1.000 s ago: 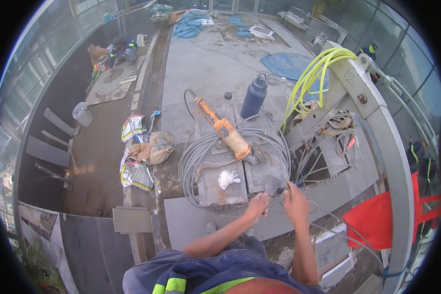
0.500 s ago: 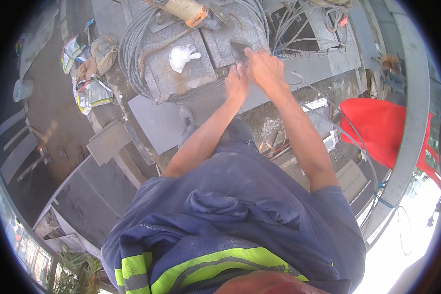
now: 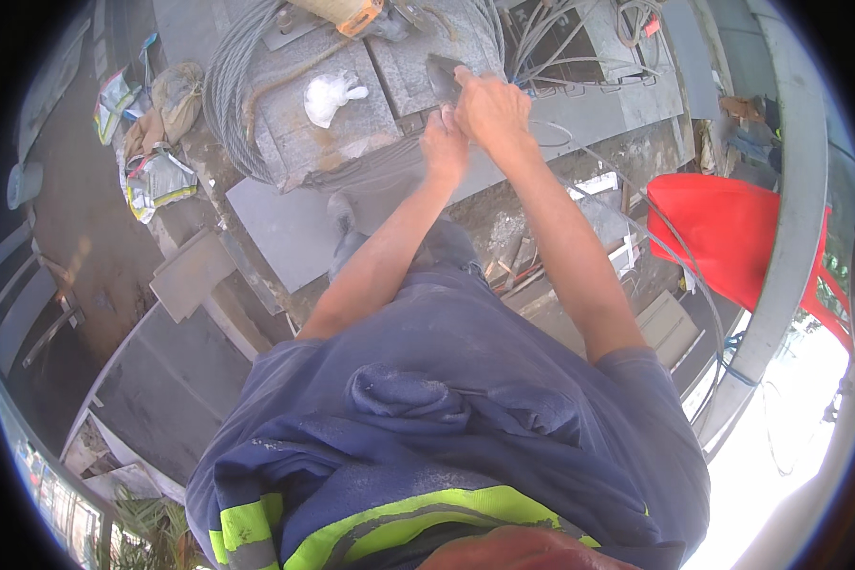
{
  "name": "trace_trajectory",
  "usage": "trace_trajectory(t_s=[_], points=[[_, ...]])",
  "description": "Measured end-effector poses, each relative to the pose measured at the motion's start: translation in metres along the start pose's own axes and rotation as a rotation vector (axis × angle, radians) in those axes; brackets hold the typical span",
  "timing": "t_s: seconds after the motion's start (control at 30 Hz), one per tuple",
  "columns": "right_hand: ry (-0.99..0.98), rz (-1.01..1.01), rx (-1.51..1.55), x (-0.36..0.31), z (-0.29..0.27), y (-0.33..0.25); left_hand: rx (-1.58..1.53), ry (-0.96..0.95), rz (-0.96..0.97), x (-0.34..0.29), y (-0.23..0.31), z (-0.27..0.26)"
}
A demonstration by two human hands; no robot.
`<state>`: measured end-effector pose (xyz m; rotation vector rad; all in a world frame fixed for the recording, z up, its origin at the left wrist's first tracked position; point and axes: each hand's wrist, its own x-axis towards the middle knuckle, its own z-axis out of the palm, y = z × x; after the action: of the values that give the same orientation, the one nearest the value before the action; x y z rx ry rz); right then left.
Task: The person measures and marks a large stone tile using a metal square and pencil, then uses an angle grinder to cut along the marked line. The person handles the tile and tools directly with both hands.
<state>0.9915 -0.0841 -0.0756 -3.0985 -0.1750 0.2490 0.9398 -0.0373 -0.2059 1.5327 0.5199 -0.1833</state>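
Observation:
My right hand (image 3: 494, 109) is closed around what looks like a trowel, its dark pointed blade (image 3: 442, 78) showing past the fingertips; the handle is hidden in the grip. Just below and to the left, my left hand (image 3: 444, 147) has its fingers pinched together close against the right hand. What they pinch, if anything, is hidden. Both hands are over the near edge of grey slabs (image 3: 416, 81). A crumpled white plastic bag (image 3: 328, 98) lies on the slab to the left of the hands.
Coiled steel cable (image 3: 223, 104) surrounds the slabs on the left. An orange-ended power tool (image 3: 356, 17) lies beyond. Thin cables (image 3: 560, 57) tangle at the far right. Dusty sacks (image 3: 176, 104) sit at the left. Red sheeting (image 3: 712, 233) is beside a metal rail (image 3: 784, 218) at right.
The whole view has shifted slightly, so surroundings appear further left and up. The trowel blade now points more upward. Both hands stay close together, with the right still gripping the trowel.

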Motion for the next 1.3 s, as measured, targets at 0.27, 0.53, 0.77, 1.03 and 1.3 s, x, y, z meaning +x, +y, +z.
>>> trace_trajectory(t_s=[0.27,0.53,0.77,1.03,1.3], points=[[-0.148,0.051,0.014,-0.015,-0.021,0.007,-0.035,-0.007,-0.035,0.008,-0.011,-0.001],[0.032,0.083,0.082,-0.061,-0.031,0.0,-0.733,-0.328,-0.443,-0.005,0.045,-0.039],[0.136,0.037,0.221,-0.046,-0.034,-0.001,-1.176,-0.548,-0.595,0.02,0.055,-0.063],[0.16,0.049,0.267,-0.023,-0.029,0.008,-1.256,-0.611,-0.607,0.025,0.05,-0.062],[0.315,0.131,0.203,-0.034,-0.04,0.042,0.35,-0.147,0.303,0.0,0.05,-0.063]])
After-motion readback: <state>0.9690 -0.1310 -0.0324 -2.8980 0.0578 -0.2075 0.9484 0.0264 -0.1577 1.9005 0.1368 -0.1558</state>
